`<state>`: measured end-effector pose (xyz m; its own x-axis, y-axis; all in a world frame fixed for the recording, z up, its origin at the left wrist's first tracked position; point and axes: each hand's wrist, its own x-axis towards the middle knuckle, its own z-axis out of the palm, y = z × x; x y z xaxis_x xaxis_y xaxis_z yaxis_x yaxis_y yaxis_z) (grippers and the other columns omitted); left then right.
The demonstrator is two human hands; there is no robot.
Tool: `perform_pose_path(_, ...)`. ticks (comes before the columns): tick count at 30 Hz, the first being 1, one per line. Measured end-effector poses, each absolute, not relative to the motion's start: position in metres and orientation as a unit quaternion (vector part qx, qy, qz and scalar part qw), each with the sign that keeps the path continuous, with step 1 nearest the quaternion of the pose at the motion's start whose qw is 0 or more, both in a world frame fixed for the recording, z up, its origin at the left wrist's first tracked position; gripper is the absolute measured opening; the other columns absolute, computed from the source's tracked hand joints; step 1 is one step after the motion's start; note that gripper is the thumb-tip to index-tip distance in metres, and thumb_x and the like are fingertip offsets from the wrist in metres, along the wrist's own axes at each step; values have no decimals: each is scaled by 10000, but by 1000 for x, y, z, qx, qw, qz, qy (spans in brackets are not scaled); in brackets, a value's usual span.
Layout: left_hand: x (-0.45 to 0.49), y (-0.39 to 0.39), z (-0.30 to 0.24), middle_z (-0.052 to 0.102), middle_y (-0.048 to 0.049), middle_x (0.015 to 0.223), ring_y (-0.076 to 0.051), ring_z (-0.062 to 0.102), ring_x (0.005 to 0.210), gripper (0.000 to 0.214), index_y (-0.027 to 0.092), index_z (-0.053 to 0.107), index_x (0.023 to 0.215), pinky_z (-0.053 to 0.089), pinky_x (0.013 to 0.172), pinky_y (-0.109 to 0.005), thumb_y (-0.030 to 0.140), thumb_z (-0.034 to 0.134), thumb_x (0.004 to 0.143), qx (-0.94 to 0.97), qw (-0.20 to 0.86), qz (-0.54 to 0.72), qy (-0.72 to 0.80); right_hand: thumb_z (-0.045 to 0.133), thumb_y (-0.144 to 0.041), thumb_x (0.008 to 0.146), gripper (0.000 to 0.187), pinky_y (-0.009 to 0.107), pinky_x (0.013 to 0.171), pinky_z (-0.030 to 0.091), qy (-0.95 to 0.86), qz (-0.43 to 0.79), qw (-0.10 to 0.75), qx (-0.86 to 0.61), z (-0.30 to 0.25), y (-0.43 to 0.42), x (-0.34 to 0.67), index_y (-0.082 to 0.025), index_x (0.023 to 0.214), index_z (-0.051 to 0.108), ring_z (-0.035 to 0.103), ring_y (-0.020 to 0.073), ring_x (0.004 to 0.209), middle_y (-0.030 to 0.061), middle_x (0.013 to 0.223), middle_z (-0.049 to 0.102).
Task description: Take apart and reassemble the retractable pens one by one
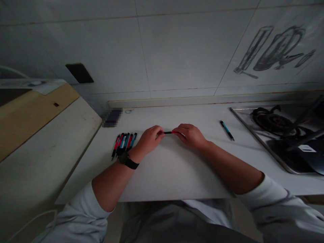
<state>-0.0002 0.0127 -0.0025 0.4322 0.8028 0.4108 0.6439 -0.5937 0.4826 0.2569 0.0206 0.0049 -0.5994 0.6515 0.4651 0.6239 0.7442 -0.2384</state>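
Note:
Between my two hands, above the middle of the white counter [174,175], a pen [167,132] lies crosswise, black in the middle with red at its right. The fingers of my left hand [151,137] pinch its left end. My right hand [190,135] is closed on the red right end. Fingers cover both tips. Left of my left wrist, a row of several red, blue and black pens [124,141] lies side by side, partly hidden by the wrist. One blue and black pen [227,130] lies alone on the right, apart from my right hand.
A gas stove [272,135] with a metal rim is at the right. A tall white and tan appliance or box [50,135] stands at the left. Near the wall [177,50] lie a blurred-out dark packet [112,117] and a small ring [129,111].

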Motion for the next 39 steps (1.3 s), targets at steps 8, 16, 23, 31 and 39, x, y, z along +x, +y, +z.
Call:
perform_pose_path(8,0,12,0,696,-50,899,-199,649,884,282,197,647,880,513,838,-348,277,454,1069,849,134,288,423,490,-311,1067,307,325,803,485,-896,19,275,-347,8,19,256,-202,1122,772,677,210,859,98,988,754)
perform_pose_path(16,0,11,-2,703,-51,985,-188,653,922,149,193,664,1014,510,855,-331,297,558,1033,837,137,319,423,514,-296,1058,281,311,793,471,-895,22,279,-347,4,21,257,-198,1120,769,670,203,857,96,983,753)
perform_pose_path(23,0,13,0,713,-48,913,-192,649,877,227,183,677,891,491,813,-327,230,513,1042,846,136,295,423,501,-291,1062,288,314,788,462,-899,18,268,-346,7,20,256,-191,1125,765,667,206,847,93,977,755)
perform_pose_path(31,1,10,6,696,-40,891,-189,641,850,138,188,681,900,481,786,-320,258,618,1001,842,105,313,428,512,-281,1051,277,318,798,463,-897,27,272,-348,3,22,258,-207,1135,764,676,207,844,91,991,772)
perform_pose_path(39,-2,12,1,725,-54,970,-187,665,915,194,192,696,971,511,831,-320,261,531,1046,846,128,314,412,509,-293,1058,278,317,789,460,-894,15,288,-342,5,20,257,-206,1124,765,668,207,843,97,978,765)
